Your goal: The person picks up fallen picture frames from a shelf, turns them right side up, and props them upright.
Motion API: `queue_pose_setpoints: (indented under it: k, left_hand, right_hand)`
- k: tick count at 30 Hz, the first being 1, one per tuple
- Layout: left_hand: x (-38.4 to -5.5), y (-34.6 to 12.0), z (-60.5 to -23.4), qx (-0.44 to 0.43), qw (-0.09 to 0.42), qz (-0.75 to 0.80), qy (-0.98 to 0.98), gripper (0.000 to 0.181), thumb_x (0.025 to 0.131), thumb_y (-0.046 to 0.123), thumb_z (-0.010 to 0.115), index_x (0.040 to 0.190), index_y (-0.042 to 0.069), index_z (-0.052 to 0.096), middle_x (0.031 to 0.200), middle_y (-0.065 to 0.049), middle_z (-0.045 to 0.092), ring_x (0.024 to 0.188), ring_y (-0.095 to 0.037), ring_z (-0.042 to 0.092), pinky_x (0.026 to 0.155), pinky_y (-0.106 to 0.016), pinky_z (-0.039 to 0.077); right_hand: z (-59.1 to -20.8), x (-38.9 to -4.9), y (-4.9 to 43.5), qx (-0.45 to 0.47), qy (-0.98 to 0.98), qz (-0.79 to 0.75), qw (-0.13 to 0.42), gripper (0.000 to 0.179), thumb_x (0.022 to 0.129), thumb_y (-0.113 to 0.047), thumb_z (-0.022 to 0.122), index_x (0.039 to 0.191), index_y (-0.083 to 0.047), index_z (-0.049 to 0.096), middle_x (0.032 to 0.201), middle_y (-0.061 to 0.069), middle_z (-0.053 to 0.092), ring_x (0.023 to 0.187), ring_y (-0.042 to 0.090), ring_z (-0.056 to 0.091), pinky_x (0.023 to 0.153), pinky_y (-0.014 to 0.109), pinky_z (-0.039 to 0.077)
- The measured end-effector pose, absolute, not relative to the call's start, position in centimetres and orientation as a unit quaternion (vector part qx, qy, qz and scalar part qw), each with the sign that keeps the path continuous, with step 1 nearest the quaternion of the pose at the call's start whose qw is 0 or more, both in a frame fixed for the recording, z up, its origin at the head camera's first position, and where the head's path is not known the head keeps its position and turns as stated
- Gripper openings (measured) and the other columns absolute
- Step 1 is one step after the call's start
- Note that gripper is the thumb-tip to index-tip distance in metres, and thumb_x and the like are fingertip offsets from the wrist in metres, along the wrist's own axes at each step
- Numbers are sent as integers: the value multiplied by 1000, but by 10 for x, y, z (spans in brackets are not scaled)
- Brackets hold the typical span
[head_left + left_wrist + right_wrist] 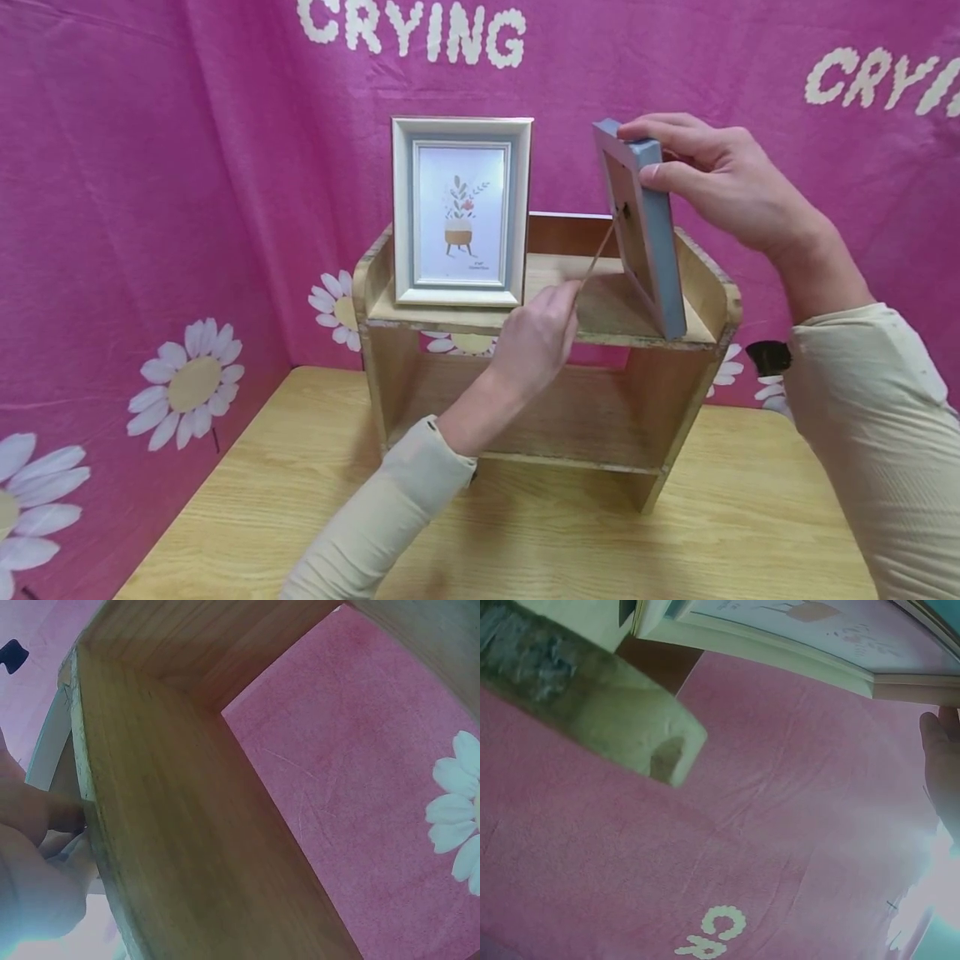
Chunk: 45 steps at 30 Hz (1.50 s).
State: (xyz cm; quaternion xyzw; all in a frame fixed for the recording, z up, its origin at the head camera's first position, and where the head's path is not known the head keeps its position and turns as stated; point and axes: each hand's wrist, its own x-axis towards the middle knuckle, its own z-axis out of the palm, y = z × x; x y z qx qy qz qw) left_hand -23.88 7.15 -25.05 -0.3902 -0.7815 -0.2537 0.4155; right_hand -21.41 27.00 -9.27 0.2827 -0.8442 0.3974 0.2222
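Note:
My right hand [720,179] grips the top edge of a grey-blue picture frame [660,250], thumb on the near side. The frame stands steeply tilted at the right end of the shelf's upper board, its back turned left. My left hand [536,337], fingers curled, pinches the thin brown stand [600,254] that juts from the frame's back. In the right wrist view, the held frame's front [780,645] shows a plant picture, with part of the right hand [943,776] at its edge. Part of the left hand [37,855] appears in the left wrist view.
A white picture frame [405,208] with a potted-plant picture stands upright on the left of the upper board. The small wooden shelf [525,408] has raised sides and stands on a wooden table [300,475]. Pink cloth [247,167] with daisies and lettering hangs behind.

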Motion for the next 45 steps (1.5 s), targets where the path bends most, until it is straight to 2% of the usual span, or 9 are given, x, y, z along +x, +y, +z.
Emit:
queue_pose_setpoints:
  k: [4, 11, 19, 26, 33, 39, 45]
  left_hand:
    - [-238, 70, -245, -395, 388, -272, -787, 21, 93, -1, 60, 113, -4, 64, 89, -13, 71, 73, -20, 69, 65, -24, 60]
    - [-241, 65, -239, -395, 330, -331, -791, 20, 93, -4, 60, 112, -4, 65, 99, -14, 73, 89, -22, 70, 80, -25, 59]
    - [-244, 66, -234, -410, 273, -390, -778, 33, 94, -2, 57, 127, -4, 60, 112, -18, 69, 100, -24, 69, 81, -16, 56]
    - [-247, 64, -219, -415, 203, -434, -773, 39, 95, -3, 55, 134, 0, 56, 118, -18, 70, 104, -22, 69, 82, -17, 55]
    - [-249, 64, -214, -431, 213, -402, -779, 38, 94, -6, 54, 132, -2, 57, 116, -19, 70, 104, -24, 69, 88, -26, 56]
    - [-249, 63, -212, -429, 212, -391, -786, 38, 93, -8, 53, 131, -1, 57, 114, -21, 71, 106, -26, 69, 90, -26, 55]
    - [-251, 63, -211, -437, 215, -390, -781, 37, 93, -10, 52, 128, 1, 58, 112, -21, 72, 102, -25, 69, 86, -26, 55]
  right_hand:
    - [-92, -214, 272, 289, -841, 405, 213, 40, 97, -13, 62, 137, -17, 62, 146, 2, 49, 123, 16, 50, 94, 11, 42]
    - [-88, -215, 276, 301, -849, 398, 172, 41, 99, -11, 58, 139, -17, 60, 148, 0, 46, 128, 18, 42, 97, 14, 38]
    - [-89, -218, 279, 317, -844, 400, 167, 42, 98, -6, 57, 139, -15, 60, 145, 1, 48, 129, 17, 41, 97, 12, 38]
    - [-89, -217, 279, 322, -841, 399, 172, 41, 98, -5, 57, 138, -14, 60, 144, 2, 49, 129, 18, 41, 96, 13, 39]
    - [-86, -216, 279, 325, -843, 391, 176, 40, 98, -6, 58, 137, -11, 61, 143, 2, 49, 129, 17, 42, 97, 12, 39]
    - [-87, -215, 278, 315, -850, 386, 171, 40, 98, -8, 60, 138, -13, 61, 143, 1, 49, 131, 16, 41, 97, 11, 40]
    - [-88, -213, 277, 311, -848, 389, 181, 39, 97, -8, 61, 136, -14, 62, 142, 1, 50, 129, 15, 43, 97, 11, 41]
